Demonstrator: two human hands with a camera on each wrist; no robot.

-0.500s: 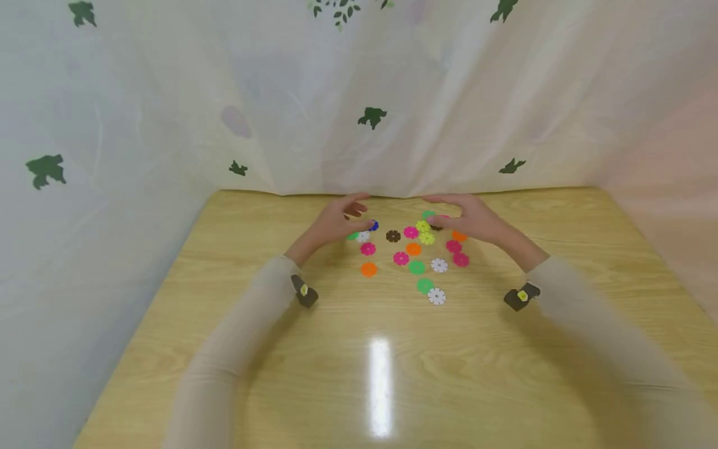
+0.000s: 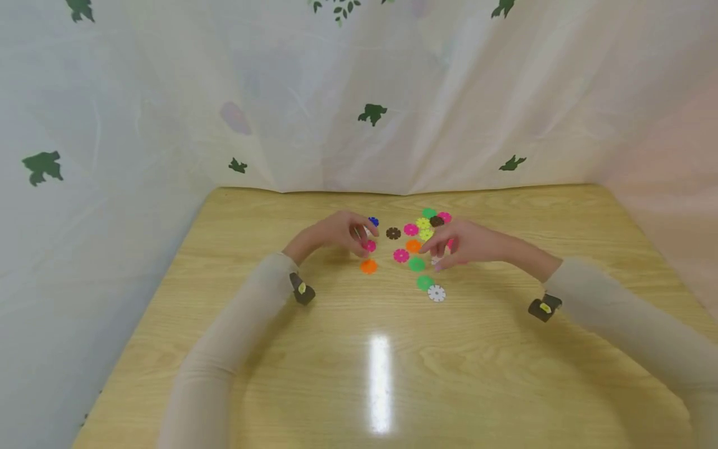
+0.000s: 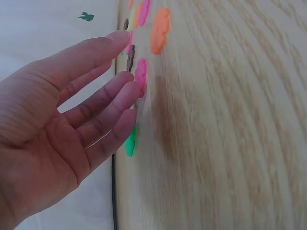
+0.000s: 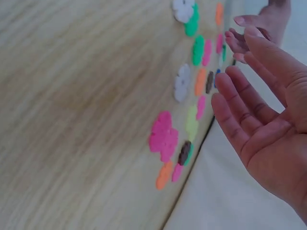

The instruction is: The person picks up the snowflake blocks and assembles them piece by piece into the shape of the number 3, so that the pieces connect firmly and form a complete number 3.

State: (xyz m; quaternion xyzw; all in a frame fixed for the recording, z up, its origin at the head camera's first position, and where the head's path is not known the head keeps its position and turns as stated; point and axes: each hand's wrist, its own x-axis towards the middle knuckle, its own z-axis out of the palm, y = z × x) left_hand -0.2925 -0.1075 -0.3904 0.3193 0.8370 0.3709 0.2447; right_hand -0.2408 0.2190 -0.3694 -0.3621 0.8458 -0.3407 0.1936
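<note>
Several small notched plastic discs lie scattered over the far part of the table. My left hand [image 2: 342, 232] hovers with bent fingers over the left discs, nearest a pink disc [image 2: 369, 246] and just behind an orange disc [image 2: 368, 266]. Its fingers and palm hold nothing in the left wrist view. Over the right discs is my right hand [image 2: 468, 242], partly hiding a white disc and some pink discs [image 4: 163, 136]. It too holds nothing. Between the hands lie a brown disc [image 2: 393, 233], another pink disc [image 2: 401, 255] and a green disc [image 2: 417, 264].
Nearest me among the discs lies a white disc [image 2: 437, 293], overlapping a green one. A patterned white curtain [image 2: 314, 137] hangs along the table's far edge. The wooden table [image 2: 314, 374] reaches toward me, with a light reflection on it.
My right hand has come nearer to me, uncovering the discs at the back right. The left hand has dropped slightly, its fingers now pointing more downward. The discs look unmoved.
</note>
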